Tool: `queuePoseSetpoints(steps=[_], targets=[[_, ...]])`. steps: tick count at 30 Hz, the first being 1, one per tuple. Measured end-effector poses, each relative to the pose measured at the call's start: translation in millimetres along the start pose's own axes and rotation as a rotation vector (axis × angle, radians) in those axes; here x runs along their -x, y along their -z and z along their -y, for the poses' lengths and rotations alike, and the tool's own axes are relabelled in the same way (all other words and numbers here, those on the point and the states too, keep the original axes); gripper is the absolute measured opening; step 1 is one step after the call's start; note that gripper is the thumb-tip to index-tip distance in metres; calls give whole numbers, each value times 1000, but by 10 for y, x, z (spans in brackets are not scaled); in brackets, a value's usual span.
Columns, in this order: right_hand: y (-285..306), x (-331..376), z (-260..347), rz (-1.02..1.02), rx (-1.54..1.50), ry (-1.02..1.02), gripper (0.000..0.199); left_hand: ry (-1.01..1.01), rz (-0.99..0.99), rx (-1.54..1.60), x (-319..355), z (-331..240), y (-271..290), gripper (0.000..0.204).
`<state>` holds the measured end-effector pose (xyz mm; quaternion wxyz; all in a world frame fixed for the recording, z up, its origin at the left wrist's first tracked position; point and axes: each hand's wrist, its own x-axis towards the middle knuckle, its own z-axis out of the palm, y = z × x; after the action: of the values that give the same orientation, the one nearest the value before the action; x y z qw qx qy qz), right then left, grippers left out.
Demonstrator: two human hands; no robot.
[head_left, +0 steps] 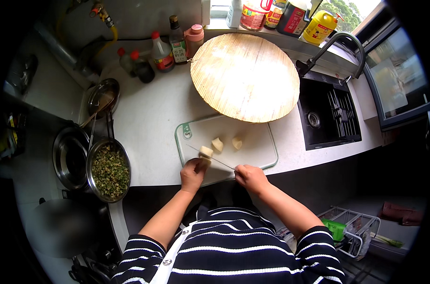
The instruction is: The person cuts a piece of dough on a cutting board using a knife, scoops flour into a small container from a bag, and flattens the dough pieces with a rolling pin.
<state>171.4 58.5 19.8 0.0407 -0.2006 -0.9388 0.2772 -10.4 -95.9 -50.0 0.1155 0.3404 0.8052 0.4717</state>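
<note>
Blade on the slant, and we've got the pale dough piece (206, 151) right under it, toward the left of the cutting board (260, 144)! Our left hand (193, 174) has its fingers pinched round the dough's near end, close to the edge; how hard they press, we can't tell. Our right hand (251, 179) is clasped round the handle of the knife (219, 161).

This stuff looks light and soft, we'd say, quick to dent and maybe a touch sticky, so the sides are the place to hold it, lightly, fingertips back from the steel. Just beyond sit a first dough lump (217, 145) and, to its right, a second dough lump (236, 142).

And look at that big round wooden board (245, 78), overlapping the far edge and crowding us there! Out left on the desk (146, 113), a steel bowl (88, 176) of chopped filling (110, 168); off right, the black sink (319, 136).
</note>
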Motion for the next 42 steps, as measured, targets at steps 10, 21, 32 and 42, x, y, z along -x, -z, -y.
queuePoseSetpoints(steps=[10,21,32,42], targets=[[305,413,-67,-159,-30,-68,10,-213,-92,-247,0,-331,68,67],[345,656,-138,-17,-2,-249,14,764,223,510,-360,-126,222,27],[386,573,-86,-115,12,-295,14,706,369,645,-48,-549,-116,43],[564,932,-111,-180,73,-178,12,-177,100,-198,92,-428,-459,42]])
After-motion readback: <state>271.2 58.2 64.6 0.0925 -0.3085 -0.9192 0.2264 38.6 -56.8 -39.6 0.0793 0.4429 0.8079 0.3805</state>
